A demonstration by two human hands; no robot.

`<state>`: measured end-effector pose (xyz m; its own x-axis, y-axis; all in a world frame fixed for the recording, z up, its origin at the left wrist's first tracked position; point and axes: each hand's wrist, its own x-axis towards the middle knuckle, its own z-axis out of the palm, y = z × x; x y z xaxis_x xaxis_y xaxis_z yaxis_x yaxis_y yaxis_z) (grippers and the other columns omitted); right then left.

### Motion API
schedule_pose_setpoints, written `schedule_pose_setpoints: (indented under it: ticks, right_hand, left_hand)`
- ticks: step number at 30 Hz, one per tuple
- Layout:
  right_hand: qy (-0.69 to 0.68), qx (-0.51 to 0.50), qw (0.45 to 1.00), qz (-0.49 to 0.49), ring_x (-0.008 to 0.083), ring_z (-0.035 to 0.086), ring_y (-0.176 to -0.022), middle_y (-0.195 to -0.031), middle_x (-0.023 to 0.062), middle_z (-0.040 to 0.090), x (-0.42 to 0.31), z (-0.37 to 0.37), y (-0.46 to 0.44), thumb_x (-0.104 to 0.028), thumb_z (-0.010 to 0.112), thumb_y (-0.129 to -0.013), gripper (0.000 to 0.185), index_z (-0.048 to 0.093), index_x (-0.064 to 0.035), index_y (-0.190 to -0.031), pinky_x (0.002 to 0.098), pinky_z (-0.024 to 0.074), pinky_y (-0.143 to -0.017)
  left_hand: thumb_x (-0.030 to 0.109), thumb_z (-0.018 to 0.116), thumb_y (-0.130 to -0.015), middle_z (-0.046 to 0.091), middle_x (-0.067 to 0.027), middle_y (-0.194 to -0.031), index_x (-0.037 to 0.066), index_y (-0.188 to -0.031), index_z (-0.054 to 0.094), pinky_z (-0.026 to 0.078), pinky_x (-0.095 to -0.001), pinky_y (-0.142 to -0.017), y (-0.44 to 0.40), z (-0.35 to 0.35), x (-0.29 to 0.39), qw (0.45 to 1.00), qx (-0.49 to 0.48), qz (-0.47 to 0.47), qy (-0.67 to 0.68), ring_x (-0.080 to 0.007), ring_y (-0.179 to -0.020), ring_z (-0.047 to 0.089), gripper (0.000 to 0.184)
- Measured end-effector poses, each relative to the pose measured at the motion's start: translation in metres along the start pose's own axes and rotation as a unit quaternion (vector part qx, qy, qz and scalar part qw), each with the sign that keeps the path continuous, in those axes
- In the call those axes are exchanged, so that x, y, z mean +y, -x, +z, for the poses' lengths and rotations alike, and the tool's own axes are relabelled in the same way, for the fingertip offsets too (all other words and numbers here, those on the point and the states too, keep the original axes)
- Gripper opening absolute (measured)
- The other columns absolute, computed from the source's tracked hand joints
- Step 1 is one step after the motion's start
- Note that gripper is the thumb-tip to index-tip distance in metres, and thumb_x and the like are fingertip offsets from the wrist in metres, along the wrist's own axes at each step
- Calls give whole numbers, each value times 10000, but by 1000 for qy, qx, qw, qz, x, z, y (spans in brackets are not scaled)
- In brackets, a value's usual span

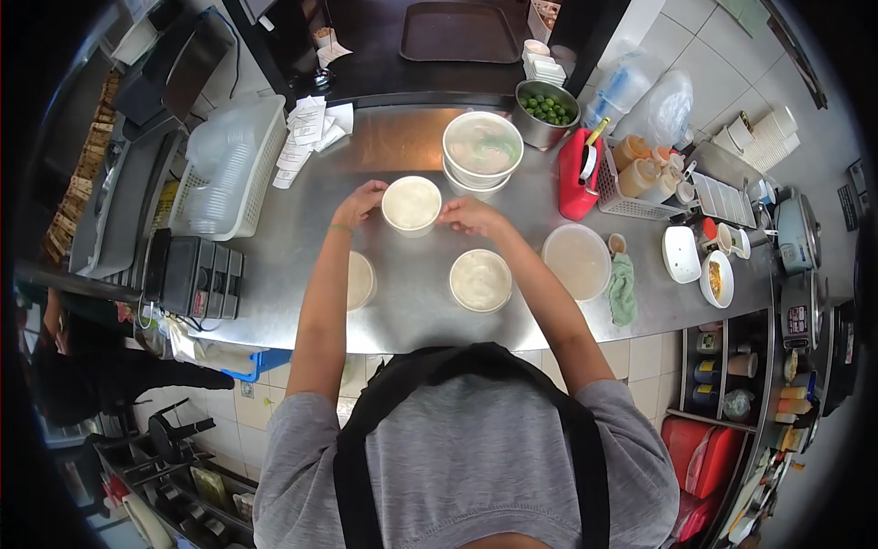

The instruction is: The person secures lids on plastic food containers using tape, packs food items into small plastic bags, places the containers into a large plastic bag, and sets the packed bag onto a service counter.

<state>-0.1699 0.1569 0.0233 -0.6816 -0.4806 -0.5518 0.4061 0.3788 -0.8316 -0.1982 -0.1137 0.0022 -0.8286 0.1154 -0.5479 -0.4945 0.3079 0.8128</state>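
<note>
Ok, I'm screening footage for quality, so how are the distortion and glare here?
Head view: strong fisheye distortion bends the outer edges, ringed by black; an orange reflection glares on the steel counter; the plastic bag shows pale highlights.

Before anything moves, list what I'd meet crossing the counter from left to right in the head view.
White basket of clear lids → left hand → held bowl → right hand → metal pot of green fruit → basket of sauce bottles → dish of food.
</note>
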Motion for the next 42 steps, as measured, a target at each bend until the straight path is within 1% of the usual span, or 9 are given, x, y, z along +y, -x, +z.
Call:
schedule_pose_setpoints:
  ticks: [4, 7, 10, 14, 19, 21, 25, 37, 42]
  right_hand:
    - [17, 25, 999, 19, 23, 451, -593, -770, -69, 625, -5, 4, -7, -179, 638, -776, 36, 673, -171, -781, 202, 296, -453]
    - [139, 82, 987, -15, 60, 496, -594, -784, -32, 646, 0, 7, -10, -169, 631, -775, 86, 686, -120, -821, 229, 370, -467]
    - [297, 125, 929, -183, 99, 555, -610, -750, 22, 659, 28, 6, -28, -152, 631, -753, 153, 688, -68, -867, 264, 452, -521]
    - [169, 153, 962, -153, 163, 633, -623, -670, 117, 649, 13, -42, 75, -162, 606, -698, 139, 684, -58, -748, 320, 497, -605]
    - [306, 687, 648, -122, 363, 604, -748, -771, 177, 619, 51, -148, 138, -161, 503, -820, 115, 528, -67, -882, 453, 475, -688]
    - [233, 635, 730, -95, 313, 615, -729, -786, 145, 633, 71, -176, 125, -113, 652, -731, 193, 520, -54, -861, 395, 482, -676]
    - [56, 611, 776, -149, 226, 619, -677, -767, 113, 636, 74, -200, 127, -75, 718, -669, 287, 501, -42, -854, 345, 484, -634]
    - [-165, 517, 780, -311, 157, 578, -642, -696, 80, 579, 53, -168, 156, 99, 666, -643, 389, 406, -37, -898, 277, 468, -580]
    - [-140, 437, 810, -364, 99, 550, -638, -690, 31, 572, 94, -63, 258, 123, 598, -727, 336, 396, -76, -907, 217, 453, -588]
  left_hand:
    - [246, 676, -764, 508, 59, -741, 197, -1047, 490, 363, -227, -570, -11, -3, -3, 997, -15, -19, -80, -56, -678, 480, 342]
    - [230, 671, -762, 506, -7, -734, 159, -1146, 412, 413, -294, -625, -18, 7, -17, 972, 96, 183, -109, -145, -678, 504, 469]
    - [236, 719, -708, 540, -221, -1085, 54, -1186, 364, 395, -366, -913, -14, 0, -14, 934, 101, 207, -273, -360, -1077, 493, 623]
    - [176, 661, -744, 613, -210, -945, 30, -995, 571, 457, -417, -803, -12, -28, 0, 839, 214, 248, -435, -353, -954, 581, 304]
    - [233, 607, -802, 637, -122, -672, 31, -740, 669, 492, -324, -621, 91, 63, 109, 913, 77, 234, -324, -182, -682, 642, 220]
    - [252, 576, -847, 649, -46, -746, 33, -902, 661, 465, -262, -614, 90, 125, 126, 922, -110, 307, -209, -82, -702, 597, 242]
    - [273, 525, -891, 610, -116, -1024, -6, -1101, 557, 493, -291, -784, 73, 250, 150, 956, -233, 176, 26, -170, -939, 593, 350]
    - [285, 388, -950, 567, -224, -1040, -119, -1089, 480, 500, -366, -851, -20, 358, 147, 941, -204, 19, 269, -292, -977, 578, 436]
    - [293, 646, -812, 639, -154, -872, -38, -878, 608, 538, -308, -733, -25, 363, 146, 962, -143, 65, 222, -216, -784, 634, 339]
